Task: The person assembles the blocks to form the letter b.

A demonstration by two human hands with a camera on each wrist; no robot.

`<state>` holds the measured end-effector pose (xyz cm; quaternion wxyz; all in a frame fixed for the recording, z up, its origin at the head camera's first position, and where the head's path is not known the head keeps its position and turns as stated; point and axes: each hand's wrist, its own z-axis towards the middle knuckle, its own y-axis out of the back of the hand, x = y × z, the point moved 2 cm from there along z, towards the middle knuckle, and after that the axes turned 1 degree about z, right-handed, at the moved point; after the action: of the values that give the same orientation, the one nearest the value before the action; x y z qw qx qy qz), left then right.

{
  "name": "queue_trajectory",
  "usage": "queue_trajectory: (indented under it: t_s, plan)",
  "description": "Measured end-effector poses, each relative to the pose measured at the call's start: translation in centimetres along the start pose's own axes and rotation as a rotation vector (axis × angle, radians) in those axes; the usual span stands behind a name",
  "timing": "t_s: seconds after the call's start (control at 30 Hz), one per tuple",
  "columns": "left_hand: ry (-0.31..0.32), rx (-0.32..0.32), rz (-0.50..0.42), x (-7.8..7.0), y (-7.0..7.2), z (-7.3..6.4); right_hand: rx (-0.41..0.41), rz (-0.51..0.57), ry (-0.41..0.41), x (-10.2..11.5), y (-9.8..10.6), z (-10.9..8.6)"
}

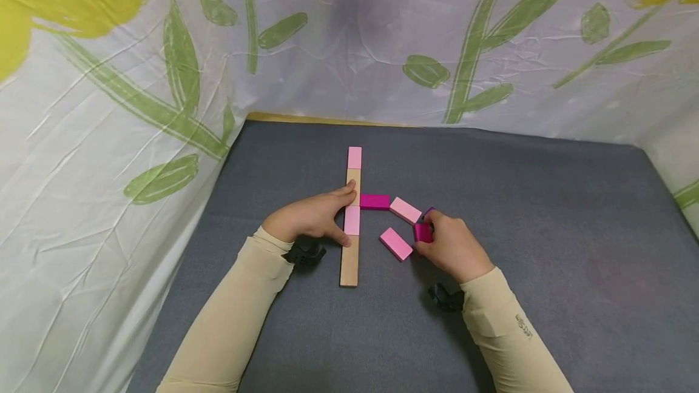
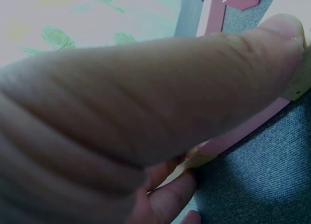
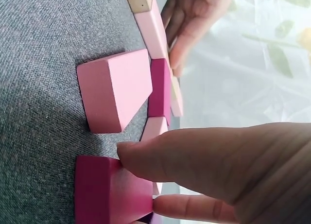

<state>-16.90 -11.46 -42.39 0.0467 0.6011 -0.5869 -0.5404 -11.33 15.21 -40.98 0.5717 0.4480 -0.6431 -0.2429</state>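
Note:
A straight row of flat blocks runs up the mat: a pink block (image 1: 354, 157), a wooden block (image 1: 352, 178), another pink block (image 1: 352, 221) and a second wooden block (image 1: 349, 265). My left hand (image 1: 314, 214) rests along its left side, thumb and fingers spread against the wooden blocks. A magenta block (image 1: 374, 202) and a light pink block (image 1: 406, 210) branch right from the row. At the branch's end my right hand (image 1: 455, 246) pinches another magenta block (image 3: 127, 195) between thumb and fingers. A purple block (image 1: 429, 211) is mostly hidden by those fingers.
A loose pink block (image 1: 395, 244) lies slanted below the branch, just left of my right thumb. Everything sits on a dark grey cloth-covered table (image 1: 546, 211). White fabric with painted flowers (image 1: 371, 41) hangs behind it and along the left.

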Motion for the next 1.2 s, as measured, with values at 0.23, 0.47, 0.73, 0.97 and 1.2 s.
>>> queue_trajectory:
  t_s: [0.23,0.47,0.73,0.97,1.2]
  plan:
    - [0.01,0.003,0.0,0.0,0.0,0.1,-0.046,-0.093,-0.021,0.4,0.4,-0.4]
    - [0.013,0.006,0.003,0.0,0.0,0.0,-0.11,-0.134,0.048,1.3,0.4,-0.8]
    - [0.004,0.003,-0.001,0.1,0.0,0.0,-0.137,-0.141,0.162,2.3,-0.5,-0.7]
    - [0.002,-0.003,0.002,0.0,0.0,0.0,-0.168,-0.144,0.252,2.8,-1.4,-0.6]
    - [0.004,-0.007,0.003,0.0,0.0,0.0,-0.145,-0.158,0.296,3.0,-2.1,-0.6]
